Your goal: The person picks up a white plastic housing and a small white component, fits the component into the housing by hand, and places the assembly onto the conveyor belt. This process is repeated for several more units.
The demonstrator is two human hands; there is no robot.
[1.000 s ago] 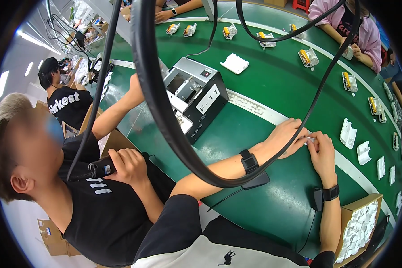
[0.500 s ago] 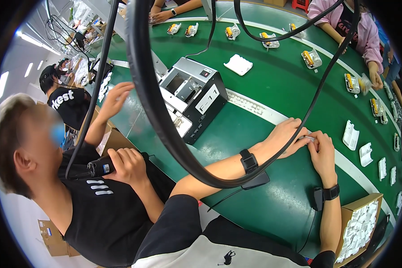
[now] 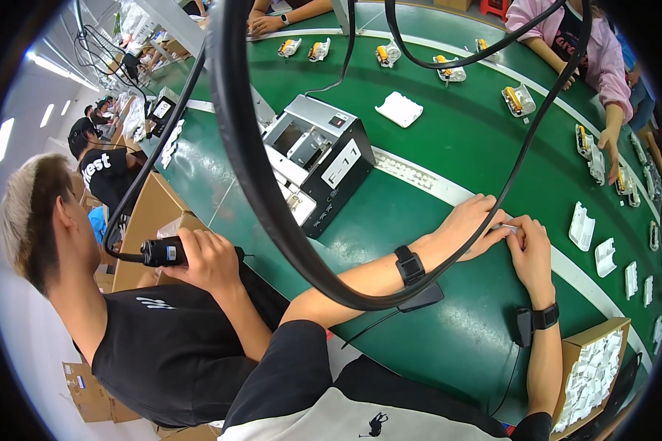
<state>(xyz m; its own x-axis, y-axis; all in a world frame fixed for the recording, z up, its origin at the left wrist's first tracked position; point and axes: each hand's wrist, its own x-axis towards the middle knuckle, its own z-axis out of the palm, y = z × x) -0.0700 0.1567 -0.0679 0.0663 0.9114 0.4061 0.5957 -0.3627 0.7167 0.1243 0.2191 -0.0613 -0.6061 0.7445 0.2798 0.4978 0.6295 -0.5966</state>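
Observation:
My left hand (image 3: 469, 229) reaches across the green work surface, its fingers bent and pressed together at a small, pale, thin piece (image 3: 508, 227). From the other side my right hand (image 3: 529, 246) pinches the same piece between thumb and fingers. Most of it is hidden by fingertips, so its kind cannot be made out. Both hands rest beside the white edge strip of the conveyor belt. Left of them stands a black and silver tabletop machine (image 3: 320, 158).
A cardboard box (image 3: 619, 332) of small white pieces stands by my right forearm. White plastic shells (image 3: 581, 226) and assemblies with yellow parts (image 3: 518, 100) lie on the green belt (image 3: 456, 132). At left, a co-worker in black holds a black cylindrical device (image 3: 164, 252). Black cables (image 3: 246, 184) loop across the view.
Parts on the belt have shifted slightly rightward. The left co-worker has turned away and the raised hand is out of sight. A pink-sleeved person's hand moved down. My hands look unchanged.

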